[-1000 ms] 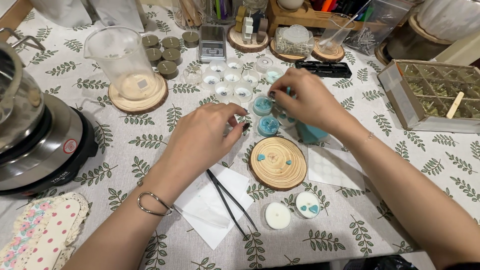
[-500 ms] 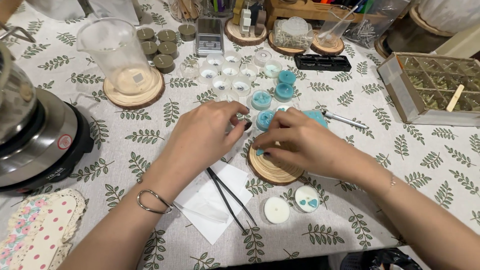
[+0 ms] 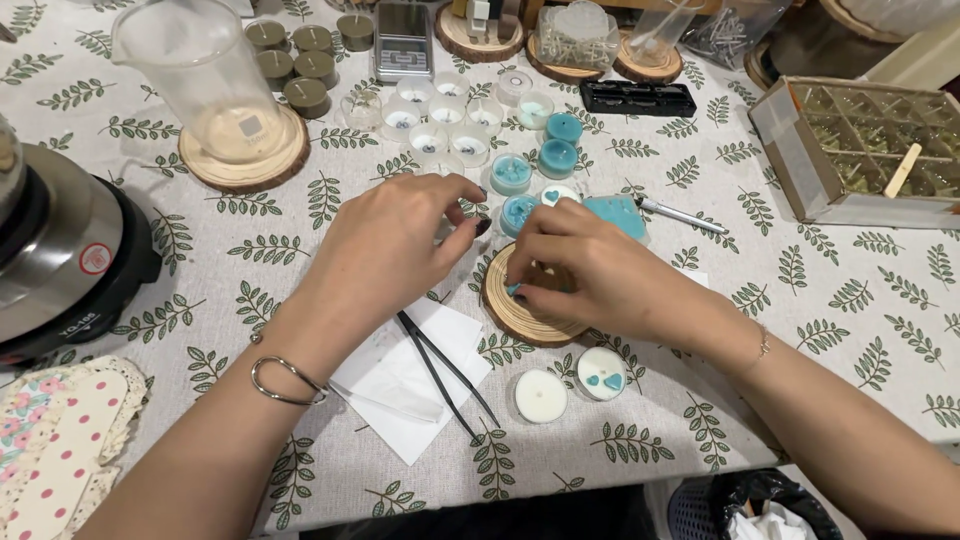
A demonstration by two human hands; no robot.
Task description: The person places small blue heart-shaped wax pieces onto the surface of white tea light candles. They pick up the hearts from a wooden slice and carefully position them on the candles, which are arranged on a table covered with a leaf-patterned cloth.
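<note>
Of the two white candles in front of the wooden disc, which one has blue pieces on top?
The right-hand candle, carrying small blue shapes; its left neighbour is plain white.

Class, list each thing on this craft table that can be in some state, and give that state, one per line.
Left hand: hovering, fingers curled, holding nothing visible.
Right hand: fingertips down on the wooden disc.
Measuring jug: upright, nearly empty.
Black tweezers: lying unused on white paper.
White candle: plain, undecorated.
Candle with blue hearts: decorated.
Divided box: open.
</note>
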